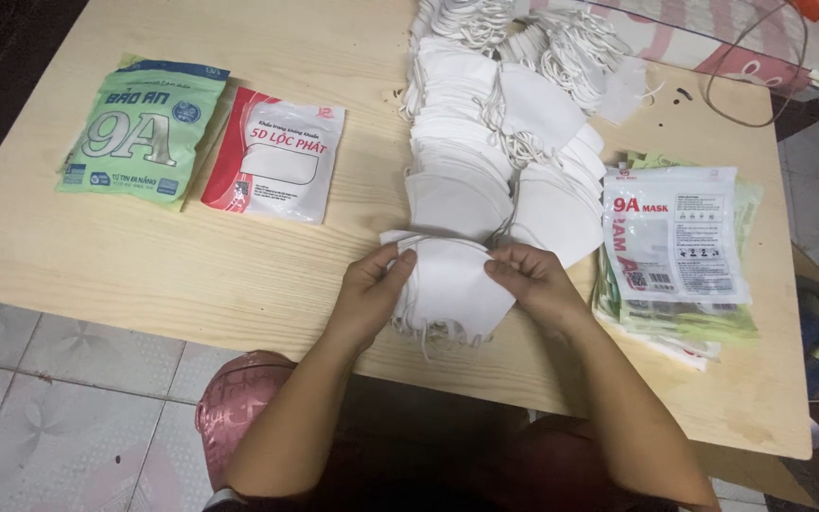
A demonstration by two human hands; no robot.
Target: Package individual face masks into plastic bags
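Head view: our left hand (372,289) and right hand (533,284) pinch white masks (449,284); green packet (142,131) and red-white packet (275,154) lie far left on the counter (191,265).

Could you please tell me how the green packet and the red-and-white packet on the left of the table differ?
The green packet is mostly green and looks larger; the red-and-white packet is white with a red edge and a blank panel. The green one lies nearer the table's left edge. Both lie flat, untouched.

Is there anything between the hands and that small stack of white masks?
No. Both the left hand and right hand already grip the stack of white masks at its sides; nothing lies between.
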